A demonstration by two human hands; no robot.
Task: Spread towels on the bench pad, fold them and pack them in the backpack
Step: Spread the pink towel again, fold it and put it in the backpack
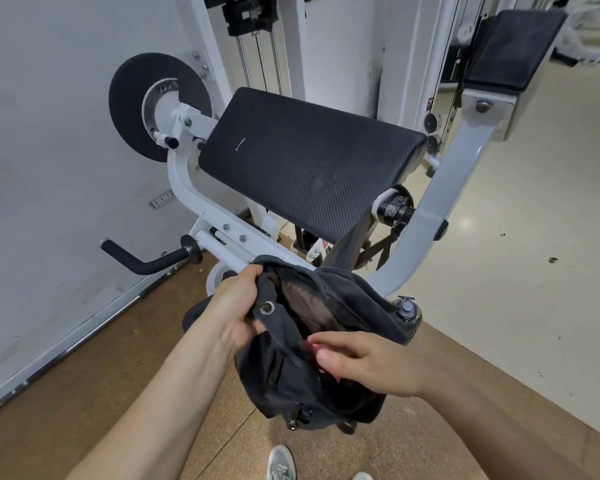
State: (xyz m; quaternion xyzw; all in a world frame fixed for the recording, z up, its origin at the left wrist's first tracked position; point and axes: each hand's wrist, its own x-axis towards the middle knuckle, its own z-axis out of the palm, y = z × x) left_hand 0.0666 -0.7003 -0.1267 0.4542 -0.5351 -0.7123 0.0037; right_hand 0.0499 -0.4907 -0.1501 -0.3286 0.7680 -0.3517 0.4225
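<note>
Over cork floor (118, 375), L hand (238, 308) grips backpack (291, 382), R hand (371, 363) pinches pink towel (309, 348).

Black weave-textured bench pad (309, 161), white machine frame (187, 188), black backpack (326, 375), pink towel (314, 349) inside.

Head-worn view, steeply downward, close.

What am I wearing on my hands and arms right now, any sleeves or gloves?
Nothing shows: the left hand and right hand are ungloved, with no rings, watch or wristband visible, and no sleeve appears on either arm up to the picture's edge.
</note>
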